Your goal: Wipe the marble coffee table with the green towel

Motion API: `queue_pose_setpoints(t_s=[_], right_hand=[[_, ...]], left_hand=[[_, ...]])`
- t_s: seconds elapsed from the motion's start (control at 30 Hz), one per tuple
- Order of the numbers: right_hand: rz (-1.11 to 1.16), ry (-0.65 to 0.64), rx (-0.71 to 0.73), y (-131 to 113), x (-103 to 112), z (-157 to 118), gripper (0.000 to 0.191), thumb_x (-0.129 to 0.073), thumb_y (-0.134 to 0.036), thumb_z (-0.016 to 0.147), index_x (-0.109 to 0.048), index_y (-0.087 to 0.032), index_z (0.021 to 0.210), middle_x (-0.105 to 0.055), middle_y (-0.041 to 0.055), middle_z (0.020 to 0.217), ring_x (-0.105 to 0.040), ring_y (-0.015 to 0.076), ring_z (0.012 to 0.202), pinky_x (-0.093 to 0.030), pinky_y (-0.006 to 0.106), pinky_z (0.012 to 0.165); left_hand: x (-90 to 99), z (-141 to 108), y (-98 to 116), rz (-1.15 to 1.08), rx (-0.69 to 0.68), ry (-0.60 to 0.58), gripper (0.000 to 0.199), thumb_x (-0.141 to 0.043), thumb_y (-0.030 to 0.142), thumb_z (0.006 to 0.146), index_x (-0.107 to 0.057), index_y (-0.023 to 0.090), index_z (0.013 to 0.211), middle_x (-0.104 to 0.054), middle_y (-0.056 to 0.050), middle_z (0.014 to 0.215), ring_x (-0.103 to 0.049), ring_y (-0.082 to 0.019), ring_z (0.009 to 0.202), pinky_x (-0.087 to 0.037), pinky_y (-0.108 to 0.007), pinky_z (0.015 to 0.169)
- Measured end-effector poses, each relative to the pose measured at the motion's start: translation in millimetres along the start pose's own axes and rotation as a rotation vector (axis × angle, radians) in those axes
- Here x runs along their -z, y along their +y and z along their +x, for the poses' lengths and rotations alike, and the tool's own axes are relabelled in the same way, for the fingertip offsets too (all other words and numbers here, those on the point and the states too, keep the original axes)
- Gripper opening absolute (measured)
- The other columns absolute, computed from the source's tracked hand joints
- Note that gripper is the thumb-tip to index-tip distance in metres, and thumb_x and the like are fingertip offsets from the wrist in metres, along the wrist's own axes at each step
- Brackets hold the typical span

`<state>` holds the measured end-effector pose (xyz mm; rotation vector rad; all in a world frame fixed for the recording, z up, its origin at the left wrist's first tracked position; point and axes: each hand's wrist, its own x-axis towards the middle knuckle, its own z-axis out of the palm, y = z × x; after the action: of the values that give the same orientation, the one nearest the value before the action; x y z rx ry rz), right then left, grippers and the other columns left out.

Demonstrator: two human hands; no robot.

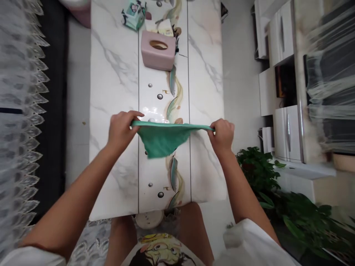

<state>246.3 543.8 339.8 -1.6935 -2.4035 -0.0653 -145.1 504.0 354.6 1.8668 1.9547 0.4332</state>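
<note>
A green cloth (163,140) is stretched between my two hands, above the middle of a marble-patterned table (111,92). Its upper edge runs nearly straight across, while the rest hangs down in a loose flap. My left hand (122,129) pinches the left end between thumb and fingers. At the opposite end, my right hand (222,135) is closed round the narrow corner. What kind of cloth it is, I cannot make out.
Farther up the table stands a pink tissue box (158,51), with a green-and-white packet (134,15) behind it. Leafy plants (257,170) grow at the right, below white cabinets (288,133). A lace-edged cover (22,111) hangs at the left.
</note>
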Motion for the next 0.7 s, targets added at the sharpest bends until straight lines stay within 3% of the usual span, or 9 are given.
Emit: queue_pose_setpoints(t_s=[0.07,0.13,0.23,0.3,0.37,0.5,0.57,0.63,0.7], right_hand=[[-0.038,0.061,0.046,-4,21,14,0.036,-0.041,-0.039,0.111,-0.063,-0.020,0.089,-0.061,0.0068,0.088,-0.055,0.0245,0.086,-0.037,0.039,0.086],[-0.060,0.077,0.077,-9,37,16,0.042,-0.035,-0.040,0.112,-0.063,-0.020,0.089,-0.060,0.0072,0.089,-0.056,0.0250,0.088,-0.038,0.041,0.087],[-0.043,0.026,0.155,-15,45,-7,0.041,-0.038,-0.037,0.112,-0.064,-0.021,0.085,-0.058,0.0056,0.083,-0.055,0.0237,0.086,-0.037,0.039,0.085],[-0.008,-0.061,0.219,-22,40,-40,0.038,-0.043,-0.031,0.110,-0.064,-0.021,0.081,-0.057,0.0044,0.078,-0.053,0.0217,0.081,-0.036,0.036,0.081],[0.035,-0.185,0.279,-34,31,-87,0.035,-0.046,-0.024,0.108,-0.065,-0.021,0.079,-0.058,0.0034,0.075,-0.052,0.0200,0.075,-0.035,0.034,0.076],[0.150,-0.552,0.379,-67,15,-200,0.018,-0.063,-0.025,0.102,-0.070,-0.022,0.086,-0.065,0.0030,0.079,-0.056,0.0197,0.076,-0.037,0.033,0.074],[0.204,-0.687,0.317,-84,8,-243,0.014,-0.071,-0.036,0.099,-0.074,-0.022,0.101,-0.071,0.0055,0.091,-0.061,0.0223,0.083,-0.043,0.034,0.078],[0.245,-0.689,0.177,-101,-8,-264,0.033,-0.067,-0.043,0.100,-0.073,-0.021,0.124,-0.074,0.0114,0.113,-0.066,0.0269,0.100,-0.049,0.038,0.087],[0.268,-0.604,0.054,-117,-38,-261,0.047,-0.056,-0.041,0.104,-0.064,-0.018,0.145,-0.067,0.0171,0.140,-0.063,0.0316,0.123,-0.051,0.044,0.100]], left_hand=[[35.1,-1,12,0.046,-0.037,0.066,0.055,-0.034,0.054,0.104,-0.075,0.017,0.103,-0.072,0.001,0.088,-0.063,-0.021,0.105,-0.035,-0.046,0.106],[56.5,-16,20,0.107,-0.048,0.104,0.062,-0.029,0.061,0.104,-0.077,0.021,0.095,-0.071,0.004,0.085,-0.062,-0.020,0.106,-0.030,-0.047,0.109],[59.1,-59,18,0.177,-0.081,0.107,0.051,-0.036,0.060,0.104,-0.077,0.032,0.096,-0.075,0.006,0.089,-0.063,-0.021,0.098,-0.037,-0.043,0.103],[44.6,-97,7,0.218,-0.110,0.036,0.044,-0.037,0.053,0.105,-0.077,0.036,0.099,-0.076,0.004,0.091,-0.064,-0.024,0.094,-0.042,-0.043,0.092],[22.2,-142,-6,0.252,-0.117,-0.113,0.038,-0.039,0.041,0.103,-0.077,0.037,0.103,-0.077,-0.001,0.095,-0.065,-0.027,0.094,-0.043,-0.043,0.083],[-27.5,-239,-20,0.259,-0.108,-0.580,0.028,-0.054,0.022,0.094,-0.079,0.033,0.102,-0.078,-0.006,0.101,-0.068,-0.029,0.097,-0.046,-0.042,0.080],[-50.3,-276,-21,0.225,-0.117,-0.747,0.023,-0.062,0.022,0.092,-0.080,0.032,0.100,-0.079,-0.006,0.102,-0.070,-0.029,0.099,-0.049,-0.040,0.084],[-75.9,-289,-21,0.177,-0.132,-0.712,0.025,-0.063,0.028,0.094,-0.081,0.031,0.111,-0.079,-0.008,0.117,-0.070,-0.029,0.108,-0.052,-0.040,0.090],[-109.8,-275,-20,0.151,-0.130,-0.528,0.039,-0.057,0.036,0.099,-0.075,0.029,0.133,-0.069,-0.013,0.144,-0.066,-0.031,0.126,-0.052,-0.044,0.102]])
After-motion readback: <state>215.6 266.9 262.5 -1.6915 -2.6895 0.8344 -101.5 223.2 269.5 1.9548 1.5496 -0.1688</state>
